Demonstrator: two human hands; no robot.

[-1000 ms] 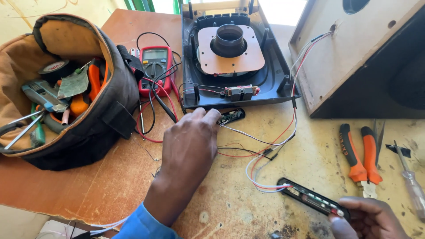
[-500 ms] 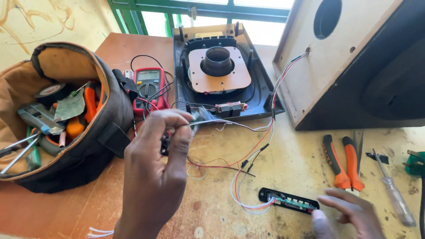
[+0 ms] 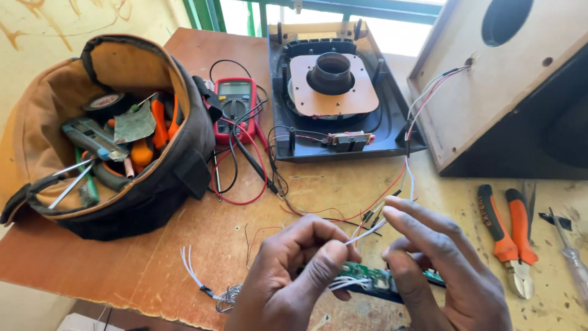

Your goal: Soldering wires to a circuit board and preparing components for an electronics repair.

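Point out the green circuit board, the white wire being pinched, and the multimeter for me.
green circuit board [image 3: 362, 273], head view, on its bare green face between the hands.
white wire [image 3: 367, 234], head view, mid-strand.
multimeter [image 3: 234, 109], head view, on its dial.

— The bench [image 3: 184, 257]?
— Matt wood, scuffed, with a rougher pale-painted part on the right.
— The bag [image 3: 177, 153]?
— Coarse tan cloth, black trim.
— And the pliers [image 3: 511, 236]?
— Dull metal tips, smooth orange plastic grips.
— The board [image 3: 361, 273]?
— Green, slightly glossy, with thin plastic-coated wires [image 3: 367, 233].
— The box [image 3: 508, 86]?
— Raw matt wood. The tray [image 3: 282, 92] is glossy black plastic; the meter [image 3: 236, 107], red plastic.
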